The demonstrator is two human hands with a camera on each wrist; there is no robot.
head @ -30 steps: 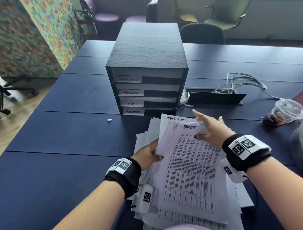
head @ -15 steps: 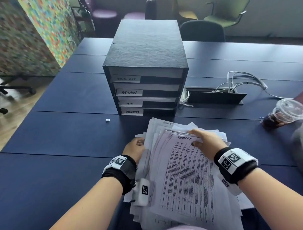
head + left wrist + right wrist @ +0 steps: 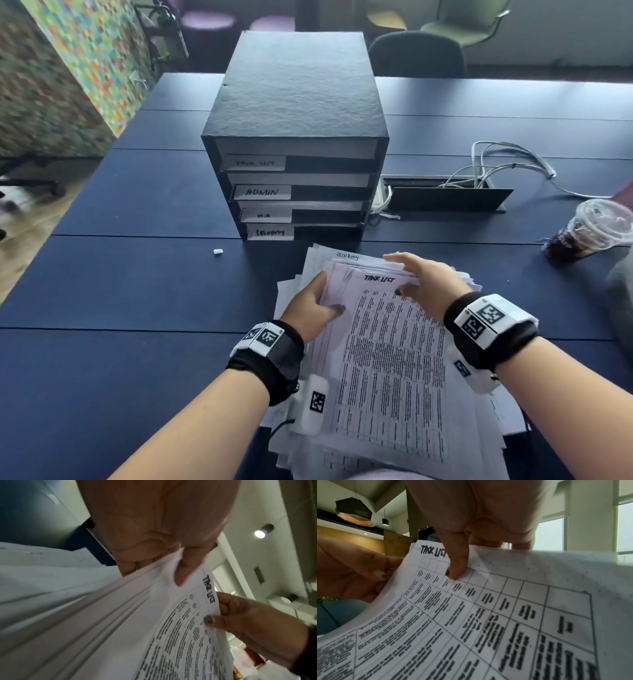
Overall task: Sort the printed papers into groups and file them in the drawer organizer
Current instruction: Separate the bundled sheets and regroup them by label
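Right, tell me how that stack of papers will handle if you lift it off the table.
The stack of papers will likely flop: its sheets already bow between the left hand and right hand. It probably slides apart too, since lower sheets fan out unevenly. Several layers suggest moderate weight.

Green chair (image 3: pixel 469 24) behind navy table (image 3: pixel 120 291), wood floor (image 3: pixel 20 246)

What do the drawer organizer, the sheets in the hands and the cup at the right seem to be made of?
Drawer organizer: probably stiff board with a black, matte, grained covering; the top shows a leather-like texture.
Sheets: thin white printer paper, matte; they bend and fan at the edges.
Cup: clear, glossy plastic with a domed lid; dark drink shows through.
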